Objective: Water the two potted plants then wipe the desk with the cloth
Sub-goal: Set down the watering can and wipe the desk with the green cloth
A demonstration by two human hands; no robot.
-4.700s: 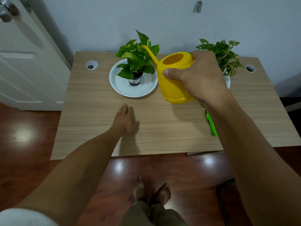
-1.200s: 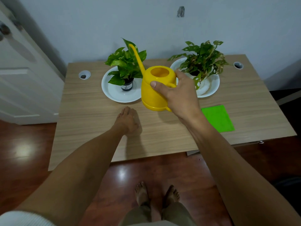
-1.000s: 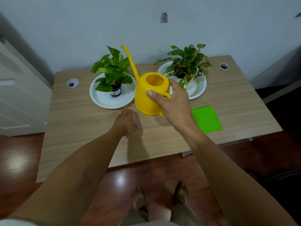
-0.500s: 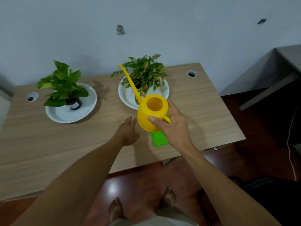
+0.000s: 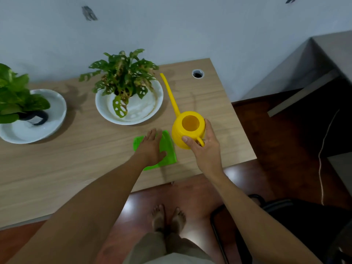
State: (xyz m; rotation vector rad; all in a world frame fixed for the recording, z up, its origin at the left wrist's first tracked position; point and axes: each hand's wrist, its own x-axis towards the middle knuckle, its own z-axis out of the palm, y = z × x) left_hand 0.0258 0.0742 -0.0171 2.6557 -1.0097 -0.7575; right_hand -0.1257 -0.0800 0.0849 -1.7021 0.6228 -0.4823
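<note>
My right hand [image 5: 204, 149] grips the handle of the yellow watering can [image 5: 187, 128], which stands upright on the wooden desk [image 5: 76, 159] near its right end, spout pointing away. My left hand [image 5: 151, 148] lies flat, fingers straight, on the green cloth [image 5: 168, 149] just left of the can. A spotted-leaf plant [image 5: 123, 77] sits in a white dish [image 5: 148, 109] behind the cloth. A second, broad-leaved plant [image 5: 17, 94] in a dark pot stands in another white dish [image 5: 28, 128] at the far left, partly cut off.
A cable hole [image 5: 197, 73] is in the desk's back right corner. The wall runs right behind the plants. A grey unit [image 5: 323, 60] stands to the right, and a dark chair [image 5: 285, 216] with a hanging cord beside it is on the red-brown floor. My bare feet [image 5: 168, 218] are below the desk edge.
My right hand carried the watering can from the left plant to the desk's right end and lowered it. My left hand slid right onto the green cloth. The view swung right.
</note>
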